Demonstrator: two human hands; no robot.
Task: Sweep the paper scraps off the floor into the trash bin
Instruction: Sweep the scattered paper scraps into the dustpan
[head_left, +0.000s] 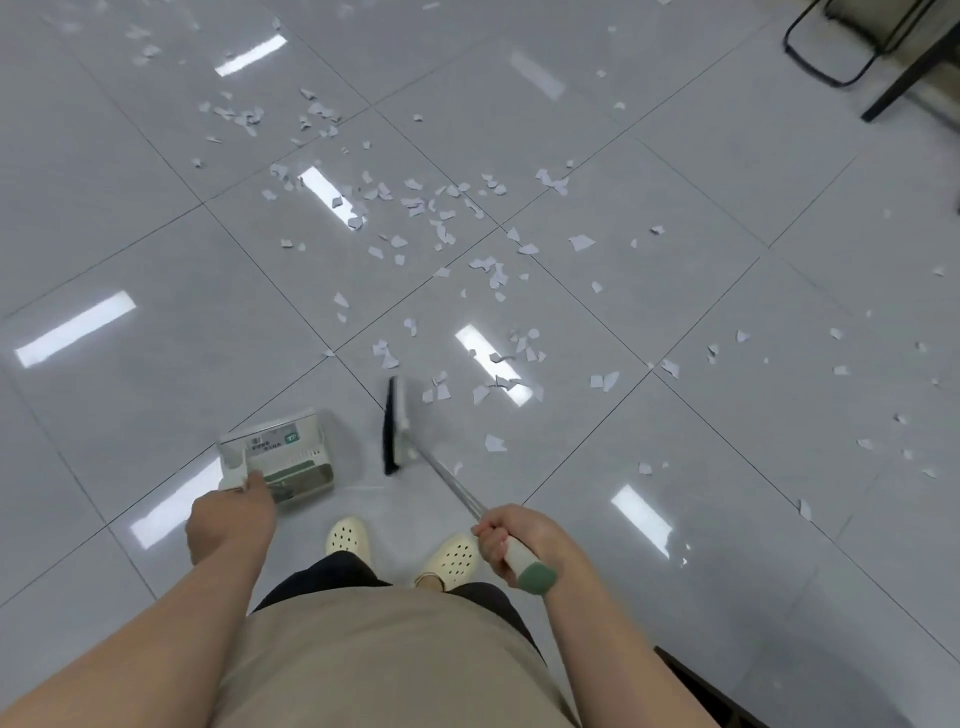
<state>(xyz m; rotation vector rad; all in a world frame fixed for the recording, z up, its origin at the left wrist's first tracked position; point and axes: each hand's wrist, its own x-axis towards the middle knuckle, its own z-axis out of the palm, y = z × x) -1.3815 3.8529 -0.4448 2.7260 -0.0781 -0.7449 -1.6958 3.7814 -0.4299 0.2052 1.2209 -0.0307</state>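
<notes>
At the far left we see the glossy grey tiled floor (104, 218), with bright strips of ceiling light mirrored in it. Moving right, our left hand (231, 525) reaches down to the dustpan (280, 457), a pale pan with a green strip and a printed label, which sits low over the floor just ahead of our feet. The grip of this hand lies over the pan's near edge, but the back of the hand hides the fingers, so we cannot tell how they close on it. Just right of the pan stands the broom head (394, 426), dark bristles down on the floor, edge-on to us, with its metal shaft running back and right to our right hand (511, 540). That grip is wrapped tight round the white and green broom handle (524, 566), fingers curled fully about it. Between the hands we see our cream clogs (452, 558). The paper scraps (441, 208) lie scattered across the tiles ahead and to the right of the broom, thickest in the middle distance. At the upper right stand black chair legs (831, 52).
</notes>
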